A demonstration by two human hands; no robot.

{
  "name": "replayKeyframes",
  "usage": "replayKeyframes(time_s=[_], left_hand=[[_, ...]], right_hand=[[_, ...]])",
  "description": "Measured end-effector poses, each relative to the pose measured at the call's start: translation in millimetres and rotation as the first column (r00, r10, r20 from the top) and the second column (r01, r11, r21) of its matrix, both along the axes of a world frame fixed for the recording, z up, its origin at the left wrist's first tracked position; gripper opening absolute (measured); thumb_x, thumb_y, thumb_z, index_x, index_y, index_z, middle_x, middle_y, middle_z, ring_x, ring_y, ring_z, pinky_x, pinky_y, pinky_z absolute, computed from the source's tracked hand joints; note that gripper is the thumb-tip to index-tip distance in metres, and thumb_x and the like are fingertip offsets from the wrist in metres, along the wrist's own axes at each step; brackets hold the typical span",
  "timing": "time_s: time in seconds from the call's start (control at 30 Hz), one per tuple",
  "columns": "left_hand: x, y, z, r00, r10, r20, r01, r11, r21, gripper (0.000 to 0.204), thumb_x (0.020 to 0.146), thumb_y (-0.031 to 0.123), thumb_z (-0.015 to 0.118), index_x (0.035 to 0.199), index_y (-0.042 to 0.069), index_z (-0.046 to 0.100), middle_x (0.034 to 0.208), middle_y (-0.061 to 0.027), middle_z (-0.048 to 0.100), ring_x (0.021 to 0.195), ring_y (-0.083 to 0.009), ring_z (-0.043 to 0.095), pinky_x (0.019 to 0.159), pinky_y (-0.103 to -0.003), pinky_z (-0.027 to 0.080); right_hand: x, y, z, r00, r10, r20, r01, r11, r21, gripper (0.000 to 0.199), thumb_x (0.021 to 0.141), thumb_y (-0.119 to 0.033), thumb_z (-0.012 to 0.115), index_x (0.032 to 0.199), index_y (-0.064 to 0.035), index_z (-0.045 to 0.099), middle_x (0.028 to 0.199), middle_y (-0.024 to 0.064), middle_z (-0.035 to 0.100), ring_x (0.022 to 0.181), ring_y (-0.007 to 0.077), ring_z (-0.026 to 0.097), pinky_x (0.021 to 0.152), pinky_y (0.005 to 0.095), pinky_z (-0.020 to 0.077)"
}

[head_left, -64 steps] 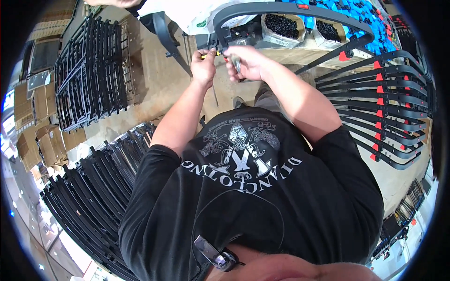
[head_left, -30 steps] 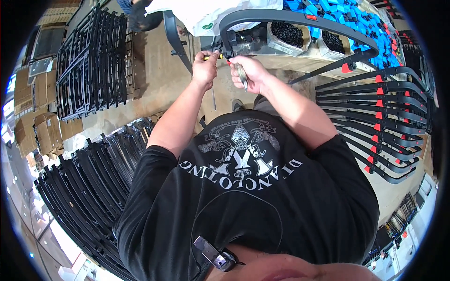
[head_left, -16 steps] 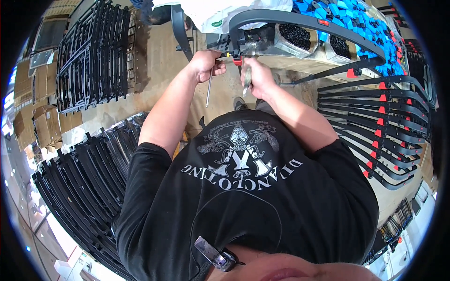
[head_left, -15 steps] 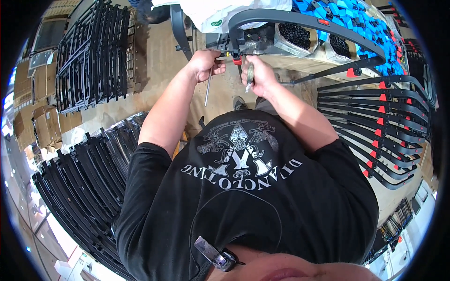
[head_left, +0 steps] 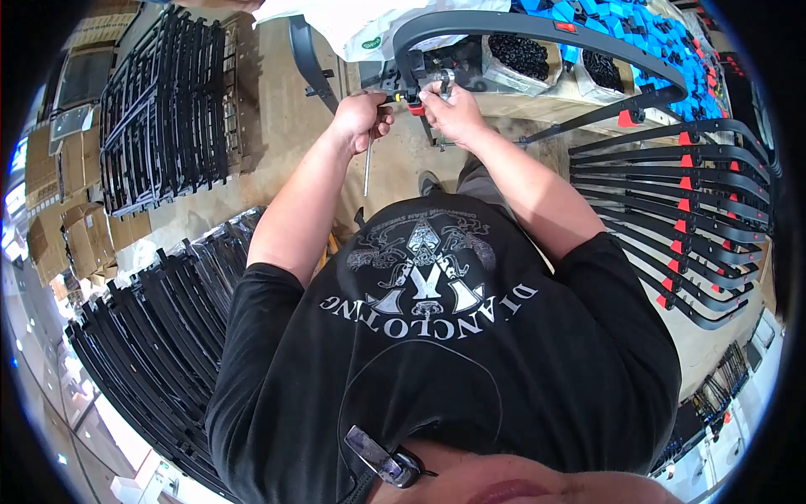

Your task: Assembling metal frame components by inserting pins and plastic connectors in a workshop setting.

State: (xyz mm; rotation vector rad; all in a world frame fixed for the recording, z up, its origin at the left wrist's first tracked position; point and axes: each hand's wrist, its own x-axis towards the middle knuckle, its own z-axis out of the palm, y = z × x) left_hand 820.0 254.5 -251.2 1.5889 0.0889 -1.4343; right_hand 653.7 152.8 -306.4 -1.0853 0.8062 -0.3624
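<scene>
The left hand (head_left: 359,118) is closed around a slim metal tool (head_left: 368,164) whose shank hangs below the fist. The right hand (head_left: 449,105) pinches a small fitting (head_left: 416,107) at the end of the curved black frame (head_left: 537,29) over the bench (head_left: 537,105). Fastening looks underway, not finished. Finished-looking frames (head_left: 680,206) lie stacked at the right.

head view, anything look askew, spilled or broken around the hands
Nothing stands out. Both hands, left and right, work at the curved black frame's end; the stacked frames lie in even rows, nothing spilled.
</scene>
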Motion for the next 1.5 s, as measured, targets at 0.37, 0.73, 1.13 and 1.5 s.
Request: replayKeyframes(time_s=[0.37,0.73,1.13,1.5], left_hand=[[-6,3,-6,0.997,0.023,0.068,-0.021,0.999,-0.028,0.010,0.103,0.014,0.050,0.107,0.005,0.049,0.078,-0.0074,0.056,0.057,-0.0151,0.055,0.041,-0.027,0.042],[-7,0,-4,0.996,0.077,0.035,-0.076,0.997,-0.024,0.005,0.102,0.011,0.049,0.098,0.007,0.049,0.074,-0.0045,0.050,0.052,-0.0110,0.042,0.040,-0.024,0.031],[-9,-3,-3,0.999,0.052,0.009,-0.052,0.998,-0.031,0.009,0.102,0.013,0.048,0.094,0.010,0.044,0.072,0.0001,0.042,0.047,-0.0068,0.031,0.038,-0.023,0.024],[-23,-1,-9,0.974,0.104,0.202,-0.104,0.994,-0.009,0.010,0.101,0.019,0.056,0.102,0.011,0.049,0.069,0.0017,0.043,0.045,-0.0067,0.036,0.036,-0.023,0.026]], right_hand=[[9,0,-7,0.945,-0.060,-0.321,0.001,0.983,-0.182,0.046,0.096,-0.038,0.061,0.103,0.0074,0.068,0.098,0.0243,0.071,0.095,0.0346,0.069,0.086,0.0421,0.0506],[-1,3,11,0.944,0.029,-0.329,0.010,0.993,0.115,0.039,0.095,-0.032,0.058,0.107,0.0049,0.060,0.106,0.0272,0.066,0.110,0.0430,0.063,0.095,0.0489,0.0489],[2,0,24,0.636,0.313,-0.705,-0.663,0.689,-0.293,0.040,0.088,-0.012,0.057,0.120,0.0090,0.050,0.103,0.0275,0.067,0.097,0.0424,0.068,0.089,0.0488,0.0546],[4,13,18,0.629,0.042,-0.777,-0.588,0.679,-0.440,0.024,0.091,-0.019,0.058,0.108,-0.0016,0.058,0.092,0.0122,0.067,0.074,0.0315,0.070,0.070,0.0554,0.0567]])
